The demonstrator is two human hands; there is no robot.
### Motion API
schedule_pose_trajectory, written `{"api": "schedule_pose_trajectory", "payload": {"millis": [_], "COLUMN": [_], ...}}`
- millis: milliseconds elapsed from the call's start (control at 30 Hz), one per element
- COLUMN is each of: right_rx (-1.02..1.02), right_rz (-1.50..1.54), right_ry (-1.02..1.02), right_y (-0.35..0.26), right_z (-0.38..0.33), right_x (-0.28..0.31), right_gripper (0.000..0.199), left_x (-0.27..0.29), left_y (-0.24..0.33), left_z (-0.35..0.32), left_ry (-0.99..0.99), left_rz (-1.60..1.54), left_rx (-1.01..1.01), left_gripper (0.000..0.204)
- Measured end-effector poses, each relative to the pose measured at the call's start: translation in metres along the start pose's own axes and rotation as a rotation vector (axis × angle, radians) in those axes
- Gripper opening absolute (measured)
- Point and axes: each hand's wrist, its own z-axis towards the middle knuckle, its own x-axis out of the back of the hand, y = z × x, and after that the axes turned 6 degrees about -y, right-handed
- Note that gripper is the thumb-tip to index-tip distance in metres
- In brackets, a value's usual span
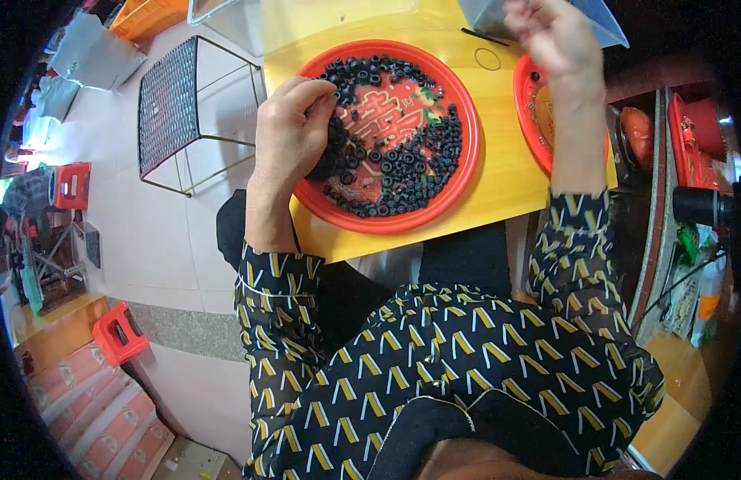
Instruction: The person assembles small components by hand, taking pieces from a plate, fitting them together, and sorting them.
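Note:
A round red tray (469,152) with a printed pattern lies on the yellow table, and many small black ring-shaped parts (410,164) are spread over it. At its left rim is my left hand (294,124), thumb and fingers pressed together; what they hold, if anything, is hidden. Farther right and away from me, my right hand (553,36) is raised beside a translucent grey-blue bin (598,24). Its fingers are curled and smeared by motion. Under my right forearm sits a second red tray (524,112), partly covered, with a black part near its edge.
On the yellow table (498,188) lie a thin black stick (484,37) and a rubber band (489,59). A black woven stool (170,108) stands left of the table. Red plastic stools (121,332) are farther left. Shelves with red items and bottles (709,284) line the right.

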Motion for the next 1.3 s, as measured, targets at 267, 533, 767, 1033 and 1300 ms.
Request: {"api": "schedule_pose_trajectory", "payload": {"millis": [267,533,767,1033,1300], "right_rx": [0.129,0.316,0.328,0.351,0.130], "right_rz": [-1.225,-1.388,-1.596,-1.626,-1.103], "right_ry": [-0.557,-0.735,-0.767,-0.800,-0.530], "right_y": [0.059,0.082,0.094,0.095,0.090], "right_z": [-0.046,-0.058,-0.067,-0.060,-0.037], "right_x": [-0.017,-0.033,-0.041,-0.047,-0.045], "right_gripper": [0.010,0.009,0.014,0.014,0.008], "left_x": [-0.021,-0.026,-0.032,-0.032,-0.017], "left_y": [-0.004,-0.005,-0.007,-0.002,0.013], "left_z": [0.017,0.019,0.014,0.010,-0.002], "left_ry": [-0.167,-0.199,-0.181,-0.191,-0.257], "left_rz": [0.417,0.404,0.430,0.415,-0.117], "left_rx": [-0.253,-0.256,-0.262,-0.238,0.150], "left_gripper": [0.022,0.021,0.016,0.019,0.017]}}
